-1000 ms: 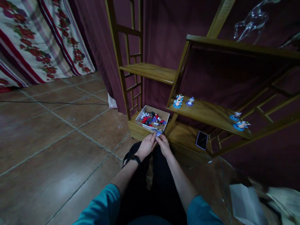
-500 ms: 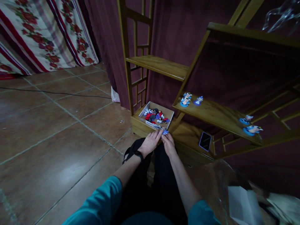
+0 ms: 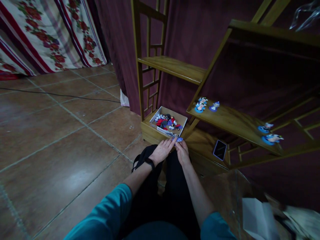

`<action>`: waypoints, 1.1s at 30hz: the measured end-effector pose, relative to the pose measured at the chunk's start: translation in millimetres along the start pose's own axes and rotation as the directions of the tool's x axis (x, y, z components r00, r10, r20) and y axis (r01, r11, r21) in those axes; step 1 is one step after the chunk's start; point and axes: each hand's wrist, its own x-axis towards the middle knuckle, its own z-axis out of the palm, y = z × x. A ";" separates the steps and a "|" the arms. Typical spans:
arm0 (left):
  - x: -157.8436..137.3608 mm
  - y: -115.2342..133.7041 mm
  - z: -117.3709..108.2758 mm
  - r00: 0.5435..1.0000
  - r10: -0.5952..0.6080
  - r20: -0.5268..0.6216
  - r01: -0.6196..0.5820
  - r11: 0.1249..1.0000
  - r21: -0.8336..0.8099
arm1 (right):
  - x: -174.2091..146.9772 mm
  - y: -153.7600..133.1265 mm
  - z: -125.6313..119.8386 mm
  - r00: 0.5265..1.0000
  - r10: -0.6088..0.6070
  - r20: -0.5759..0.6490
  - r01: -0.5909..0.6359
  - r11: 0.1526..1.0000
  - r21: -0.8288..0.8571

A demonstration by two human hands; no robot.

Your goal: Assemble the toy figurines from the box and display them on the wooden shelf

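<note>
Both hands, left hand [image 3: 163,150] and right hand [image 3: 182,152], pinch one small blue plastic figurine [image 3: 179,139] between fingertips, beside the open cardboard box [image 3: 183,119]. Looks light, rigid, small parts likely fragile; best held by its flat base.

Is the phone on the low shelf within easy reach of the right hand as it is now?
Probably yes. The right hand is busy pinching a small blue piece, but the phone lies flat on open wood to its right, with nothing between them.

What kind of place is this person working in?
Probably a room in a home or small studio: a tiled floor, hung floral fabric, and a wooden display shelf holding small figurines, with a box of more below.
</note>
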 end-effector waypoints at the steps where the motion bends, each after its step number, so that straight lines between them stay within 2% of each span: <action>1: -0.1 0.6 0.1 1.000 0.003 0.000 -0.003 1.000 0.000 | -0.4 -0.5 -0.4 1.000 -0.004 0.000 0.004 1.000 0.005; 15: -4.5 5.6 -2.4 0.999 0.052 -0.013 -0.053 0.998 -0.017 | -2.2 0.1 -8.4 0.998 -0.038 -0.045 0.037 0.999 -0.014; 19: -4.7 5.9 -2.6 1.000 0.030 -0.001 -0.030 0.997 -0.069 | -2.8 0.4 -9.1 0.998 -0.052 -0.032 0.052 0.998 -0.024; 23: -5.6 3.0 2.5 1.000 0.002 -0.015 -0.005 0.981 -0.193 | -2.2 3.2 -9.5 0.997 -0.066 -0.041 0.062 0.995 -0.078; 28: -5.2 -5.1 10.1 0.996 -0.052 -0.070 0.016 0.896 -0.444 | 0.2 8.7 -10.2 0.993 -0.064 -0.098 0.043 0.978 -0.204; 33: -2.1 -5.4 13.0 0.973 -0.231 -0.016 0.158 0.714 -0.682 | 2.2 10.6 -7.7 0.994 -0.053 -0.100 0.028 0.970 -0.240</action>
